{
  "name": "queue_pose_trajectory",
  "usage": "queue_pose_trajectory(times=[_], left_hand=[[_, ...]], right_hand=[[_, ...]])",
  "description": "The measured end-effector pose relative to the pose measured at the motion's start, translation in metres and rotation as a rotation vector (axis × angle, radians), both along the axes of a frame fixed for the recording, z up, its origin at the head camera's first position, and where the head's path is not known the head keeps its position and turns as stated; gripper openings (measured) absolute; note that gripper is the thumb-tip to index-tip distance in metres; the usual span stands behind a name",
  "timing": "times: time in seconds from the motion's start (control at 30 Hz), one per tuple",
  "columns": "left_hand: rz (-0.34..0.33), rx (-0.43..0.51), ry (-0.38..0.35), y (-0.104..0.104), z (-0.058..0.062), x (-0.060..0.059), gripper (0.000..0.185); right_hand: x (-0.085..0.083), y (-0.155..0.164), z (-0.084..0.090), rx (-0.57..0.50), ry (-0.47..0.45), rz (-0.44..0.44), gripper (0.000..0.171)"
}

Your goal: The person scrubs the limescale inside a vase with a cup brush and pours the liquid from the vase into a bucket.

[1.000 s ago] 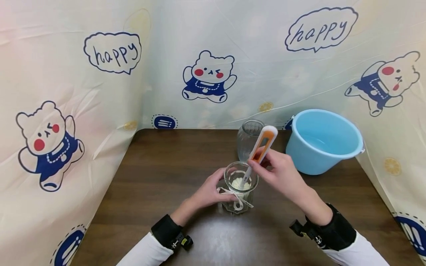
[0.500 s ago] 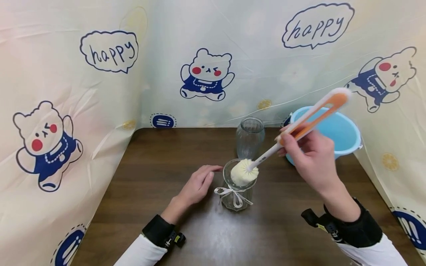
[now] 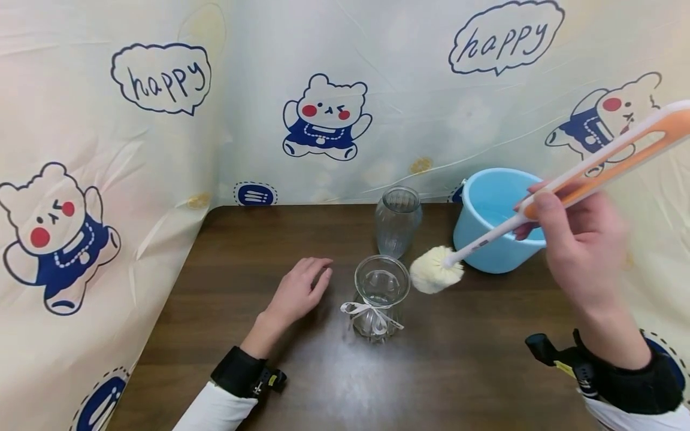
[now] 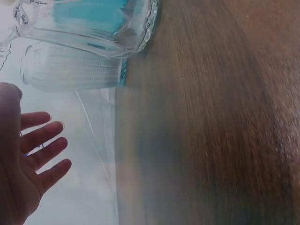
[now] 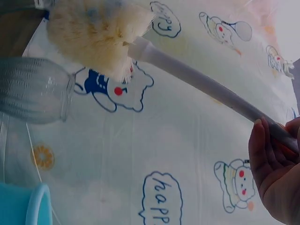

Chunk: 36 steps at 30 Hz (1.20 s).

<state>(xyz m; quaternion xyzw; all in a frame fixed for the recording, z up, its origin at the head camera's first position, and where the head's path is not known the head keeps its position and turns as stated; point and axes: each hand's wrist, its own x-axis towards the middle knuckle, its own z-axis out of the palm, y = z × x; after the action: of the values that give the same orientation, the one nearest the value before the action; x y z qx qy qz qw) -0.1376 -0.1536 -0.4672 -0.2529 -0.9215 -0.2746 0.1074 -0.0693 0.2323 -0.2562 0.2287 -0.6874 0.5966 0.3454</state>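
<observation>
My brush [image 3: 487, 237] held aloft, its head just right of the ribboned jar's [image 3: 381, 291] rim.
The head is creamy, rounded and tufted, on a white shaft whose white-and-orange handle slopes up away from the jar. My right hand [image 3: 587, 242] grips it where shaft meets handle, probably for control with the bristles left free. My left hand [image 3: 299, 290], left of the jar, holds nothing, fingers relaxed; whether it touches the tabletop [image 3: 242, 239] I can't tell. Behind the jar stands a ridged glass vase [image 3: 398, 232]; behind and right, a blue bucket [image 3: 492, 258], perhaps placed for my right arm's reach.
</observation>
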Motion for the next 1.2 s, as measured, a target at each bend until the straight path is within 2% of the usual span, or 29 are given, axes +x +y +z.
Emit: queue_pose_trajectory(times=[0.13,0.23,0.33,0.43,0.6,0.83,1.2], left_hand=[[0.02,-0.042,-0.015,-0.005,-0.001,0.001,0.036],[0.038,-0.05,-0.019,-0.009,-0.001,0.001,0.037],[0.054,-0.05,-0.018,-0.014,-0.001,0.0,0.038],[0.074,-0.051,-0.025,-0.018,-0.001,0.001,0.039],[0.101,-0.062,-0.054,-0.023,-0.001,0.001,0.039],[0.11,-0.091,-0.06,-0.024,-0.002,0.003,0.039],[0.095,-0.104,-0.043,-0.022,-0.004,0.006,0.036]], right_hand=[[0.002,0.014,-0.004,0.295,-0.051,-0.243,0.021],[-0.001,0.022,-0.017,0.495,-0.082,-0.284,0.017],[-0.006,0.031,-0.033,0.641,-0.135,-0.238,0.015],[-0.011,0.039,-0.05,0.755,-0.233,-0.201,0.01],[-0.024,0.047,-0.081,0.872,-0.368,-0.119,0.007],[-0.035,0.047,-0.123,0.978,-0.584,-0.037,0.013],[-0.05,0.042,-0.161,1.063,-0.913,0.121,0.02]])
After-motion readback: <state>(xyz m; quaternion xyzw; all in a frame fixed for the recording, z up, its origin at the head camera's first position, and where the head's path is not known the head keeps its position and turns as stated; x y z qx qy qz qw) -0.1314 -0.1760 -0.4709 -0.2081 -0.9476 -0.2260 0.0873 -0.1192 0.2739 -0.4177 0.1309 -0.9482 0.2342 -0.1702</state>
